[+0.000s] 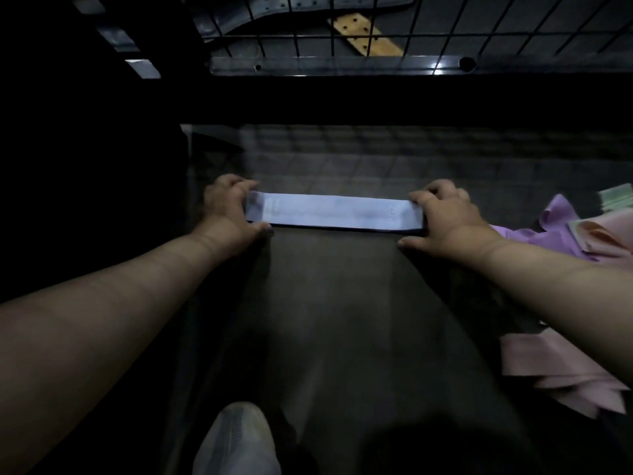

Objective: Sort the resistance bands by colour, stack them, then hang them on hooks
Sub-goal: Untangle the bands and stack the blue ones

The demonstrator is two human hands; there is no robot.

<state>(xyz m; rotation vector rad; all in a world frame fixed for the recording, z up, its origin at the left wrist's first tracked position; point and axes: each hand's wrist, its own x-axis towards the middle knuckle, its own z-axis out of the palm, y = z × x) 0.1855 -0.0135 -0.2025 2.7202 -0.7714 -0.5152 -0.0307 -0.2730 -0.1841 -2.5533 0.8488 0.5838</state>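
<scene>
L hand (229,209) and R hand (445,217) are each gripping one end of pale blue band (335,212), fingers curled over it. Band is lying flat on dark surface (335,303), long axis running L–R, hands equally near. Purple/pink bands (561,234) are lying just beside R hand.

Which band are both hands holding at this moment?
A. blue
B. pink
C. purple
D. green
A: the left hand and right hand each grip one end of the blue band, while the purple band and pink band lie untouched to the right.
</scene>
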